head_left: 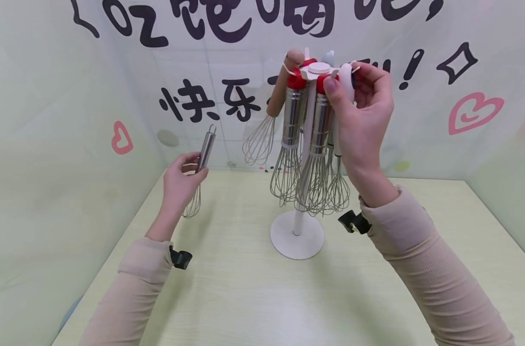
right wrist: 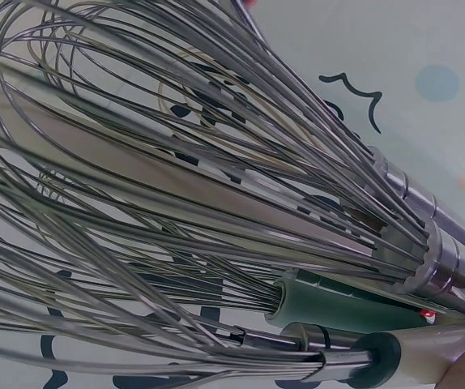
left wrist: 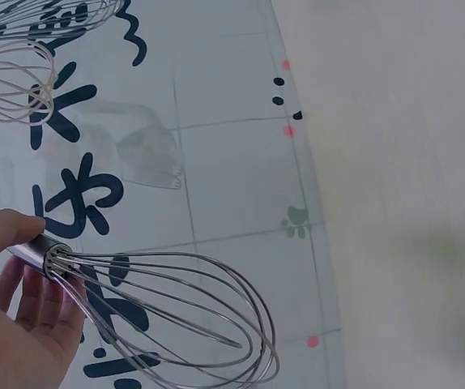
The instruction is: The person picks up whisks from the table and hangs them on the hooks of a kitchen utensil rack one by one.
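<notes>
My left hand (head_left: 182, 180) holds a small steel whisk (head_left: 206, 150) by its handle, loop end up and wires down. In the left wrist view, thumb and fingers grip that handle near the wire balloon (left wrist: 192, 308). At the top of a white rotating rack (head_left: 319, 68), my right hand (head_left: 368, 110) pinches a white-handled whisk (head_left: 346, 84) near its upper end. The thumb lies beside the red top of a steel-handled whisk (head_left: 321, 122). Part of the white handle (right wrist: 419, 352) shows in the right wrist view; its hook is partly hidden.
Around the rack hang another red-topped steel whisk (head_left: 292, 117) and a wooden-handled whisk (head_left: 277, 91). A green-handled whisk (right wrist: 346, 304) hangs among them. The rack's round white base (head_left: 288, 247) stands on a pale table (head_left: 245, 298), before a printed cloth backdrop (head_left: 228, 62).
</notes>
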A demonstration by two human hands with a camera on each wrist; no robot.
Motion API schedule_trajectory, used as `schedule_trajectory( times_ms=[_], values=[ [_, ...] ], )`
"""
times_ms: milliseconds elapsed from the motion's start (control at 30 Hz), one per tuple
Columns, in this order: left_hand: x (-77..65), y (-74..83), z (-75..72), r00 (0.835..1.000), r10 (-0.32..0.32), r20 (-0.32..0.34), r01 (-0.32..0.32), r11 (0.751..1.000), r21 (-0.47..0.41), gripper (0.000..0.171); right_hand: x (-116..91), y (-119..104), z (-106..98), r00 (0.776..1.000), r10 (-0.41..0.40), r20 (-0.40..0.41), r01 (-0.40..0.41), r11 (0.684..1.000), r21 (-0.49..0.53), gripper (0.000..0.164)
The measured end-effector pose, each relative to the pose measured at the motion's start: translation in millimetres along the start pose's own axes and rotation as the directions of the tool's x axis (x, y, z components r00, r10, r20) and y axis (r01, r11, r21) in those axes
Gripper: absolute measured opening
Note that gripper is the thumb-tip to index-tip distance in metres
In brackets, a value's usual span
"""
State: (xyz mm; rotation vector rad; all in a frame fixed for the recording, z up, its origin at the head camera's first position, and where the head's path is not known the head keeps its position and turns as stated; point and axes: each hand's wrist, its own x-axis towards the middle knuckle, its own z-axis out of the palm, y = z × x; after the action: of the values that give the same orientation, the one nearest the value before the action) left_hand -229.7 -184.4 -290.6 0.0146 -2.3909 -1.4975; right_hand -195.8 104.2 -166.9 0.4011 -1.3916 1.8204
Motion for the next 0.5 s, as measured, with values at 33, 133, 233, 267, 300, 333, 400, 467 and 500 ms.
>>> schedule_trajectory(
  times_ms=[33,133,233,267,300,333,400,467,500],
  values=[
    [-1.0,2.7,0.3,1.000,0.002,0.001,-0.002,1.000,-0.004,0.044,0.0,-0.2,0.1,1.000,0.001,0.000,-0.001,1.000,0.000,0.032],
    [-3.8,10.4,0.6,1.000,0.010,0.003,-0.010,1.000,-0.012,0.044,0.0,-0.5,0.2,1.000,0.000,-0.001,0.000,1.000,0.002,0.032],
    [-5.9,17.3,0.7,1.000,0.020,0.003,-0.020,0.999,-0.029,0.045,-0.1,-0.4,0.0,1.000,-0.002,0.000,0.002,1.000,0.001,0.032],
    [-6.5,19.4,0.8,1.000,0.023,0.002,-0.023,0.999,-0.039,0.045,0.0,-0.3,0.0,1.000,-0.001,-0.001,0.001,1.000,0.001,0.032],
    [-7.2,21.7,0.9,1.000,0.028,0.001,-0.028,0.999,-0.046,0.045,-0.1,-0.4,0.0,1.000,0.001,-0.001,-0.001,1.000,0.002,0.033],
    [-7.9,24.0,1.1,1.000,0.031,0.000,-0.031,0.998,-0.055,0.045,0.0,-0.3,0.0,1.000,0.002,0.000,-0.002,1.000,0.000,0.033],
    [-9.3,28.6,1.5,0.999,0.043,-0.003,-0.043,0.996,-0.074,0.045,0.1,-0.2,0.1,1.000,0.003,0.002,-0.003,1.000,-0.002,0.033],
    [-11.0,33.3,2.2,0.998,0.057,-0.007,-0.057,0.994,-0.094,0.045,0.3,-0.1,0.3,1.000,0.002,0.004,-0.002,1.000,-0.001,0.033],
    [-12.0,35.9,2.5,0.998,0.065,-0.008,-0.066,0.993,-0.101,0.045,0.3,-0.3,0.3,1.000,0.003,0.004,-0.003,1.000,-0.001,0.033]
  ],
)
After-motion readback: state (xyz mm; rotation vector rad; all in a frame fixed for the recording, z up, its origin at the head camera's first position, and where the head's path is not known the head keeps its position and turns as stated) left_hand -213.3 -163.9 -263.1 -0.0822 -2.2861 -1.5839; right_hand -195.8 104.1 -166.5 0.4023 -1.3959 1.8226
